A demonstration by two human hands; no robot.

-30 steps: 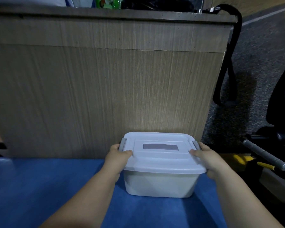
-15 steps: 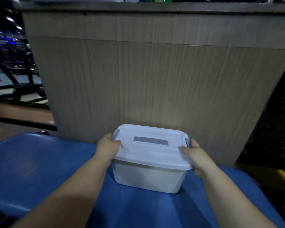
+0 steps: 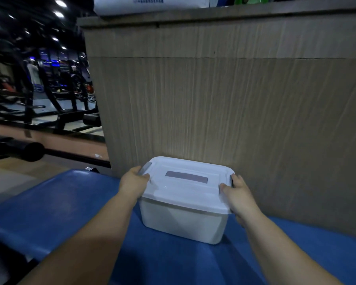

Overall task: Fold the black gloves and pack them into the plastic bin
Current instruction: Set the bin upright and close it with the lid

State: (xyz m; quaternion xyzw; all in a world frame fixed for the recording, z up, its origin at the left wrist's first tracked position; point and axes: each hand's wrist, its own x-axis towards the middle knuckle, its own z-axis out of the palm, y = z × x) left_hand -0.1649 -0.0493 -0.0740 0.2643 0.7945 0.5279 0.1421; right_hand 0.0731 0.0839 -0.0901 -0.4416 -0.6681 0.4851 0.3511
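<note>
Left hand [image 3: 134, 182]: fingers curled round one end of the white snap-on lid [image 3: 185, 190], thumb pressed on top beside a grey side latch [image 3: 144, 168]. Right hand [image 3: 237, 196] grips the opposite end likewise, thumb on the lid's edge. Between them we see the white rectangular plastic bin [image 3: 183, 223], lid closed. Its walls are cloudy, so we cannot tell the contents. The bin stands on a blue padded surface [image 3: 70, 202], near a wood-grain counter panel [image 3: 214, 99].
</note>
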